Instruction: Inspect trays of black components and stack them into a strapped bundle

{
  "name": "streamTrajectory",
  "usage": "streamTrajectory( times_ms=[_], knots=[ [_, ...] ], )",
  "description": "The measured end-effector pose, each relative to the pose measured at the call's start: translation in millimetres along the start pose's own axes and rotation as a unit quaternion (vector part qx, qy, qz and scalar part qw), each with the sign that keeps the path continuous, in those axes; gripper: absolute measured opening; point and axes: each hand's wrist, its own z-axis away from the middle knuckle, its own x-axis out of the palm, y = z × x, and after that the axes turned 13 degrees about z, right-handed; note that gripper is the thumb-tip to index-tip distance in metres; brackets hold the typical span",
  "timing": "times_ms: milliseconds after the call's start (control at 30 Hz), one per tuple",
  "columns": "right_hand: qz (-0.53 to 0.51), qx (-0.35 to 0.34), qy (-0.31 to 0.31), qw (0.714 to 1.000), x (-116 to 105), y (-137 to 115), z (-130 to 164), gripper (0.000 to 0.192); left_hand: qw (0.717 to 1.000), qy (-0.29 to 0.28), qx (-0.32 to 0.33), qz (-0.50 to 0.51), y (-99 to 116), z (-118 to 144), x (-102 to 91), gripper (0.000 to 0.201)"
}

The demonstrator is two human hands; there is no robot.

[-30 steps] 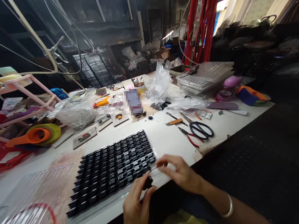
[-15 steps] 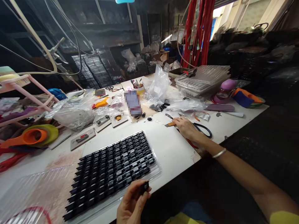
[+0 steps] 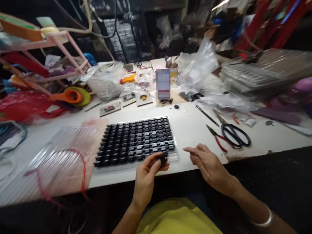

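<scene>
My left hand [image 3: 148, 172] pinches a small black plastic part [image 3: 162, 159] between thumb and fingers, in front of the tray's near right corner. To its right, my right hand [image 3: 207, 162] is closed just above the table's front edge. A utility knife [image 3: 192, 153] is in its grip, mostly hidden by the fingers; only a small dark bit shows. Rows of similar black parts [image 3: 136, 139] fill a clear plastic tray [image 3: 179, 152] behind my left hand. Near the tray's right side a strip of clear plastic rim shows.
Red-handled pliers [image 3: 219, 140], large scissors [image 3: 235, 133] and a pen [image 3: 207, 115] lie to the right. Behind the tray are small fixtures [image 3: 110, 109], a phone [image 3: 162, 84] and plastic bags [image 3: 197, 65]. A clear ridged sheet [image 3: 60, 152] and red cord [image 3: 84, 169] lie left.
My right hand has left the table by the scissors with the orange-handled knife and come back toward my left hand. The view has swung right and down; the left hand still holds the black part.
</scene>
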Motion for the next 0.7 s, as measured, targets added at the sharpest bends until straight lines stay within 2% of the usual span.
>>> streamTrajectory(
  times_ms=[100,200,400,700],
  knots=[
    [-0.035,-0.059,-0.054,0.996,13.6,-24.9,4.4,0.028,1.0,0.001,0.027,0.01,-2.6,1.0,1.1,0.027],
    [-0.012,-0.093,-0.066,0.993,29.2,-40.1,3.4,0.034,0.999,0.015,0.046,-0.007,-2.2,6.6,1.0,0.024],
    [0.045,-0.089,0.005,0.995,51.4,-53.2,0.7,0.031,0.987,0.048,0.116,-0.102,0.6,16.1,-0.4,0.025],
    [0.089,-0.097,0.047,0.99,60.2,-53.6,1.1,0.025,0.959,0.042,0.189,-0.209,-2.8,23.0,-1.5,0.021]
  ],
)
